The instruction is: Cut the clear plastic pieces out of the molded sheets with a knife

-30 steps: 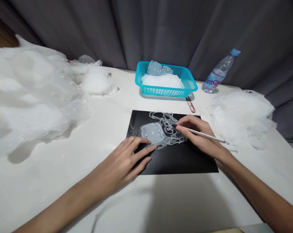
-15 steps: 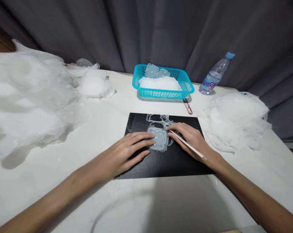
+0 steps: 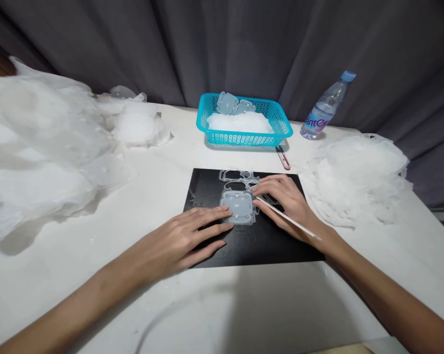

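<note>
A translucent, rounded-square molded piece [image 3: 238, 205] lies flat on a black mat [image 3: 240, 248], with thin frame-like scrap [image 3: 232, 176] joined or lying along its far and right edges. My left hand [image 3: 196, 233] rests flat with fingers outstretched, its fingertips on the piece's left edge. At the piece's right edge, my right hand [image 3: 286, 201] closes its fingers round a thin white stick [image 3: 288, 218], held like a pen. The stick's tip is hidden by the fingers, so I cannot tell what it touches.
Behind the mat stands a turquoise basket [image 3: 240, 140] holding translucent pieces and a white heap. Pink-handled snips [image 3: 283, 158] lie before it. A water bottle [image 3: 325, 108] stands at the back right. White translucent material is piled at left [image 3: 52, 152] and right [image 3: 362, 172].
The view has shifted slightly. My left fingertips sit lower along the piece's left side, and more of its face shows. My right hand still holds the stick at the right edge.
</note>
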